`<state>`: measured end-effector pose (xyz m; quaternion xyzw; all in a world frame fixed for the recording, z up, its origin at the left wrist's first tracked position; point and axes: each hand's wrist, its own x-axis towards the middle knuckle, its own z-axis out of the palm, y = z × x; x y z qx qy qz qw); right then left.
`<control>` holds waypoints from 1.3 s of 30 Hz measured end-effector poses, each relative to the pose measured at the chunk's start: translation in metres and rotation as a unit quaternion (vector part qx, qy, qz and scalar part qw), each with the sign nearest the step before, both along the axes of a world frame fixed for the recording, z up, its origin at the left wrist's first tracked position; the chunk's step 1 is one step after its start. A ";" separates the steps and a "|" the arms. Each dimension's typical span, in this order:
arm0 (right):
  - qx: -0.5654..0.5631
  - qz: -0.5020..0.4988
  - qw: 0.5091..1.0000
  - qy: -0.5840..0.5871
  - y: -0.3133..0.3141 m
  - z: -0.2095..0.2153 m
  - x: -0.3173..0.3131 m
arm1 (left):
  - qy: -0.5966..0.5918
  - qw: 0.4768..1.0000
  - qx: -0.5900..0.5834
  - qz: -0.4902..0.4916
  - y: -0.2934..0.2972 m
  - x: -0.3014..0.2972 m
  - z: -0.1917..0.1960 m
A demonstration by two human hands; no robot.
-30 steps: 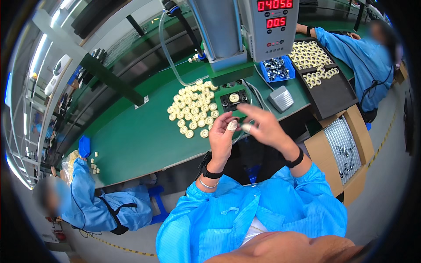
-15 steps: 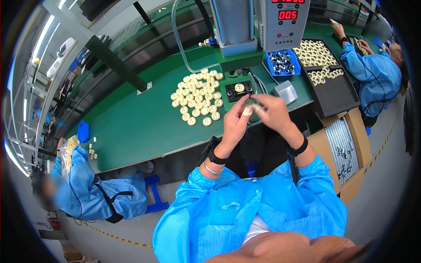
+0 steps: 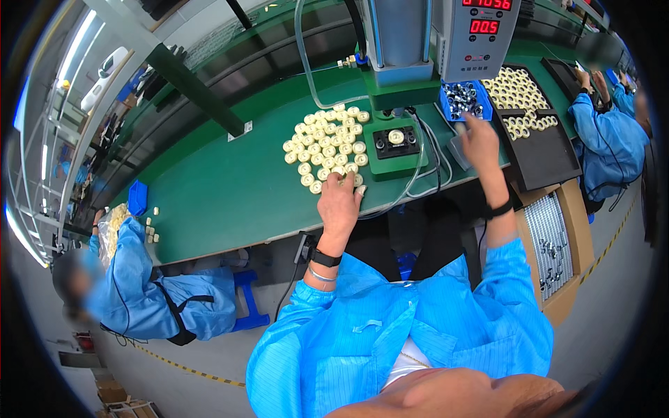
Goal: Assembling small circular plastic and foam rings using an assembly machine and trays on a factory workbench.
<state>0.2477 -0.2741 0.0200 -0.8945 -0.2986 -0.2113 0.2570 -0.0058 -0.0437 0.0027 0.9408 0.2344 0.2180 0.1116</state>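
Many round cream plastic wheels (image 3: 325, 145) lie in a loose cluster on the green table. At its near edge, my left hand (image 3: 338, 205) rests its spread fingers on the wheels; the thumb has a pale wrap. My right hand (image 3: 482, 145) hovers at the near side of a blue bin (image 3: 486, 104) of small metal parts (image 3: 461, 99); its fingers are blurred, and any hold is hidden. Between the hands, one cream toothed wheel (image 3: 396, 136) sits in the black fixture (image 3: 383, 148) under the press (image 3: 401, 70). A grey box-like pedal (image 3: 456, 152) lies partly behind my right hand.
A controller with red digits (image 3: 481, 35) hangs beside the press. Cables and hoses (image 3: 433, 164) loop right of the fixture. Rightward are a black tray (image 3: 536, 160) of cream rings and a carton (image 3: 575, 237) of metal parts. Co-workers in blue sit at left (image 3: 188, 299) and right (image 3: 613, 146).
My hands were together in front of the fixture and have parted. The left moved left to the wheels, the right moved right and up to the blue bin. The whole view shifted slightly.
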 end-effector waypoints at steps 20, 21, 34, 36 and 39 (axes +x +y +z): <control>-0.033 0.007 0.999 -0.042 -0.009 -0.033 -0.053 | -0.082 0.992 0.065 -0.068 0.003 -0.014 -0.008; -0.005 0.014 0.999 -0.044 -0.009 -0.030 -0.055 | -0.083 0.992 0.068 -0.066 0.003 -0.015 -0.009; 0.255 0.201 0.905 0.276 0.070 0.038 -0.061 | -0.177 0.979 0.077 -0.067 0.001 -0.016 -0.007; 0.275 0.222 0.893 0.278 0.086 0.043 -0.059 | -0.171 0.978 0.074 -0.089 -0.011 -0.011 0.002; 0.301 0.237 0.882 0.275 0.104 0.046 -0.058 | -0.143 0.979 0.066 -0.130 -0.018 -0.003 0.000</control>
